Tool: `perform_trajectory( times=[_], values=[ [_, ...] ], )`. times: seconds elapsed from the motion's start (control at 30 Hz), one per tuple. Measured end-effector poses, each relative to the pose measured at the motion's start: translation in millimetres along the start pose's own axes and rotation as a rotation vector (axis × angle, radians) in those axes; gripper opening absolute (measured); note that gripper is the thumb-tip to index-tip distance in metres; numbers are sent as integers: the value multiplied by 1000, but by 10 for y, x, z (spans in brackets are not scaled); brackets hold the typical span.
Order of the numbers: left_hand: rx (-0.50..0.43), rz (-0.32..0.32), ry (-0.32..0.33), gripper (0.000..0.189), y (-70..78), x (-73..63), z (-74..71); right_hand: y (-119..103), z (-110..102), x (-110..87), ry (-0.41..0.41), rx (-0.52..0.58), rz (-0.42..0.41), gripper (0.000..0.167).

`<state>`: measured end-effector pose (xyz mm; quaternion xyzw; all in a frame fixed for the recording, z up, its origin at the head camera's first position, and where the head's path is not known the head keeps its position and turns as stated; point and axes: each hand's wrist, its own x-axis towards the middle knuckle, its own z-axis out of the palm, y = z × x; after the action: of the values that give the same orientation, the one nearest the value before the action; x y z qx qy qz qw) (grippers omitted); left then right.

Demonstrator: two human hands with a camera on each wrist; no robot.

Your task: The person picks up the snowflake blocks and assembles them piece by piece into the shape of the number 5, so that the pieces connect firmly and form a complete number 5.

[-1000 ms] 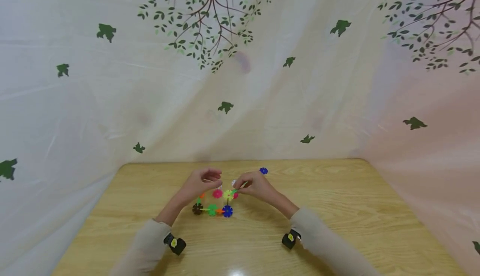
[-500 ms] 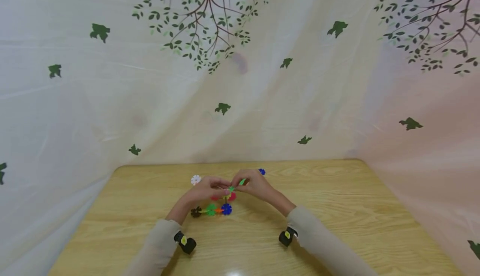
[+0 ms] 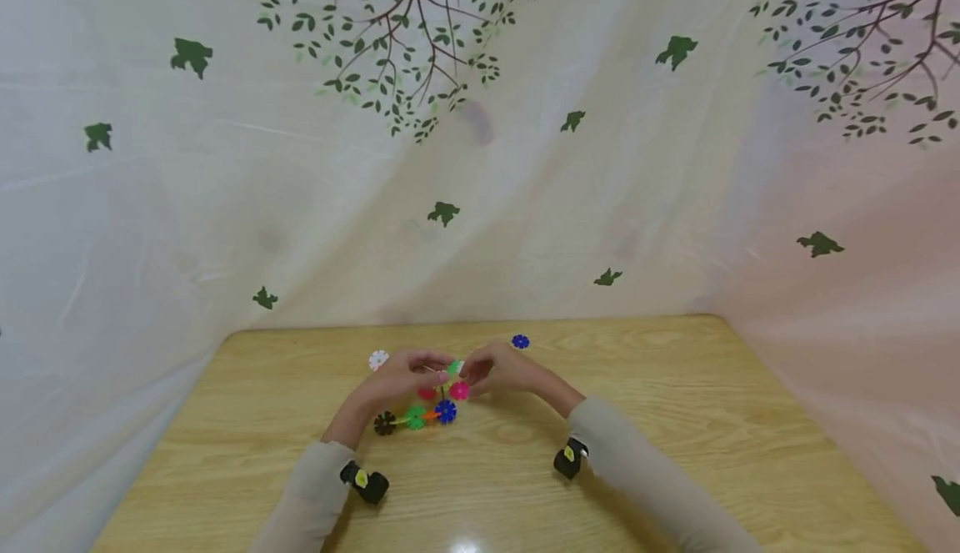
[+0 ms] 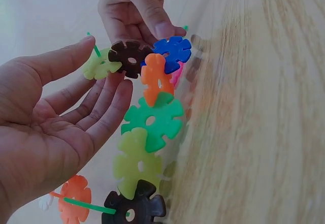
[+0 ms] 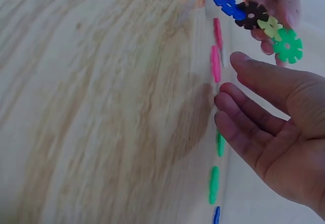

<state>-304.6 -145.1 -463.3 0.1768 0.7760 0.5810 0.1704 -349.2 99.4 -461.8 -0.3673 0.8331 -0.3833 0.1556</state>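
A chain of interlocking flower-shaped plastic discs is bent at corners, with a brown disc (image 4: 134,206), a green disc (image 4: 152,121) and a blue disc (image 4: 172,50) among its pieces. My left hand (image 3: 401,376) pinches the chain's far part at a yellow-green disc (image 4: 100,64). Beyond that piece, a green disc (image 5: 288,46) sticks out toward my right hand. My right hand (image 5: 274,127) is just right of the chain, fingers loosely bent with nothing between them. In the head view, the left fingers partly hide the discs behind them.
Loose discs lie flat on the wooden table (image 3: 637,428): a blue one (image 3: 521,342) behind the right hand, pink (image 5: 216,64) and green ones (image 5: 214,183) seen edge-on. A white disc (image 3: 378,360) is left of the left hand. A printed cloth (image 3: 525,203) hangs behind.
The left hand came right and took hold of the chain. The right hand brought a green disc against the yellow-green one, then let go; the green disc now stays on the chain.
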Motion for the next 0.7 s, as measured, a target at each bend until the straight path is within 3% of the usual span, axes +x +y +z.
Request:
perform_trajectory(
  times=[0.37, 0.53, 0.7],
  values=[
    [33, -2, -19, 40, -7, 31, -54, -25, 71, 126, -73, -100, -32, 23],
    [22, 34, -24, 42, -26, 62, -57, 0, 90, 149, -70, -119, -35, 19],
    [10, 96, -30, 42, -73, 97, -45, 30, 83, 137, -43, -61, 13, 20]
  ],
)
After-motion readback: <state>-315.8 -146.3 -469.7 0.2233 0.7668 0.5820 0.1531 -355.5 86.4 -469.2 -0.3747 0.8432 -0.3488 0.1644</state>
